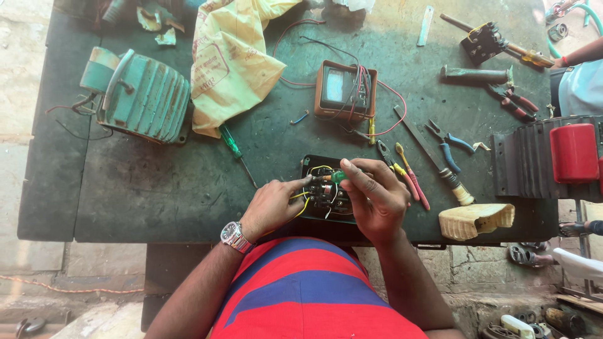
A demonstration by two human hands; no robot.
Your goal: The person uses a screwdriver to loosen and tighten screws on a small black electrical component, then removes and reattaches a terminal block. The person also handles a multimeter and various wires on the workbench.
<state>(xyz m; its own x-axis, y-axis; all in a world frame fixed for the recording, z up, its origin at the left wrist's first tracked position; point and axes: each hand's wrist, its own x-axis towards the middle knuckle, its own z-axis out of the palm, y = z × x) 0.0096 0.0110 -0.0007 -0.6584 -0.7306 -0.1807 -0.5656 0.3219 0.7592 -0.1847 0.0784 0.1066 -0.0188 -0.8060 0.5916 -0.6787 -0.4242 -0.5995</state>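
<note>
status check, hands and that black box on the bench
Left hand fingertips on black wired box. Right hand pinching green-handled screwdriver over it. Pliers lie beside, nothing blocking.

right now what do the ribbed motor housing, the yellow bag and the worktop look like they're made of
Motor housing: looks like cast metal, painted a worn, matte teal; the cooling fins suggest casting.
Yellow bag: thin plastic film, judging by its crumpled folds and slight sheen.
Worktop: dark and scuffed, probably metal sheet or painted board; the pictures leave it open.

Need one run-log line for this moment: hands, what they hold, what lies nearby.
left hand: fingertips on wired switch box | right hand: pinching green-handled screwdriver over box | nearby: pliers, meter
</note>
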